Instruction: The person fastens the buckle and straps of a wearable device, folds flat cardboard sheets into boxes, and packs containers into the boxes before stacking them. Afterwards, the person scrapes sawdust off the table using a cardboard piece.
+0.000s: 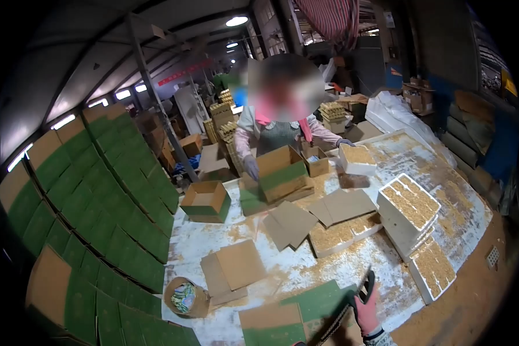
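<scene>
My right hand [365, 307], in a pink glove with dark fingers, is over the near edge of the table. Its fingers point up and stand apart from the thumb, and nothing shows between them. Just left of it lie a flat green cardboard piece [314, 301] and a brown-and-green carton [271, 323], cut off below. A dark chain-like strip [335, 324] runs beside the wrist. Of my left hand, only a small dark sliver [299, 344] possibly shows at the bottom edge; its fingers cannot be made out.
Across the table [196, 236], a gloved person holds an open carton [282, 173] and touches a white block with grainy filling [357, 158]. More filled blocks [409, 202] stand right. Loose cardboard sheets [233, 268] and a round tub [185, 297] lie left, beside stacked green cartons [109, 230].
</scene>
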`<control>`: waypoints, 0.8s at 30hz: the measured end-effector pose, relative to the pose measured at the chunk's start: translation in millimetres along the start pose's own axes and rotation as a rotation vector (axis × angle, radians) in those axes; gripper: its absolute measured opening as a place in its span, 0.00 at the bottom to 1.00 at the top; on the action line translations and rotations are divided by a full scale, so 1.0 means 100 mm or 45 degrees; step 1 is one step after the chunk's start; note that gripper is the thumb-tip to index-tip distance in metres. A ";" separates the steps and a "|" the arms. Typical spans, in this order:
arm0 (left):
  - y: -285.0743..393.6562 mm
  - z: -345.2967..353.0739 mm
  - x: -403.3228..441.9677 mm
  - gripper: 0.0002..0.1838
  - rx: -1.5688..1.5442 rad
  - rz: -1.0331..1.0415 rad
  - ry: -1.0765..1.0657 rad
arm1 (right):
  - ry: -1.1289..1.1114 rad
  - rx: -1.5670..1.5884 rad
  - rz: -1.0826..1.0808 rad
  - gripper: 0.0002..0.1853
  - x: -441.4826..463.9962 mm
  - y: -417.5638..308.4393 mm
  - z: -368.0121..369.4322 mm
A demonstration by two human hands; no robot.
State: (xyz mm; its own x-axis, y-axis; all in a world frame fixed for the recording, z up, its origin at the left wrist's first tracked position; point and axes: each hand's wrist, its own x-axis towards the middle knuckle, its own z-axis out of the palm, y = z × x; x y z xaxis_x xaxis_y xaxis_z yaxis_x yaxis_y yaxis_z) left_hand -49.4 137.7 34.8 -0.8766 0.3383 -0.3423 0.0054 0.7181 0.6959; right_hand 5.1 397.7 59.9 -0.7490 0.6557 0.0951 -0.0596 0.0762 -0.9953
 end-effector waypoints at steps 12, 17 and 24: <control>0.26 -0.66 -0.10 0.37 0.037 0.128 -0.425 | -1.142 -0.940 -0.736 0.25 0.00 -0.41 0.48; -0.11 -1.09 -0.60 0.44 -0.556 0.599 -1.055 | -1.669 -1.433 -0.972 0.32 0.01 0.14 0.87; -0.75 -0.35 0.21 0.46 -0.578 0.362 0.147 | -1.682 -0.770 -0.355 0.21 0.76 -0.34 1.19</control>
State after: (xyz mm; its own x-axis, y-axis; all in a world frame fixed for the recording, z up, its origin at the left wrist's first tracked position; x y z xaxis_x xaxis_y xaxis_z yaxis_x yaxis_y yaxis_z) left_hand -84.5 69.7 -2.9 -0.9181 0.3936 -0.0471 0.0641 0.2647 0.9622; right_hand -128.1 355.8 99.3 -0.8235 -0.5503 -0.1379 -0.2698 0.5937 -0.7581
